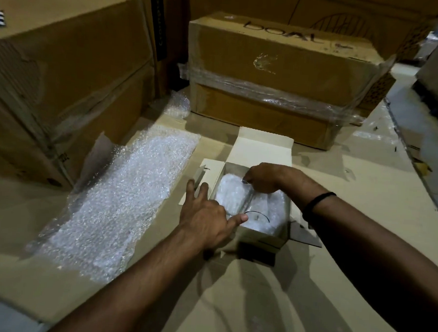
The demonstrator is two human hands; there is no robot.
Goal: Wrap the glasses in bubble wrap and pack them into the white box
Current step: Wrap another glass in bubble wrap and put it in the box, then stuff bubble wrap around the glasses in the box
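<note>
The white box lies open on the cardboard surface, its lid flap standing at the far side. Inside are two bubble-wrapped glasses, one on the left and one on the right, with a thin divider between them; a round glass rim shows through the right one. My left hand rests on the box's left rim with fingers straight and spread, its thumb reaching over the near left corner. My right hand curls over the far side of the box, and its fingertips pinch the top of the left wrapped glass.
A long sheet of bubble wrap lies flat to the left of the box. Large brown cartons stand at the left and behind, the rear one bound in clear film. The surface's right edge drops to the floor.
</note>
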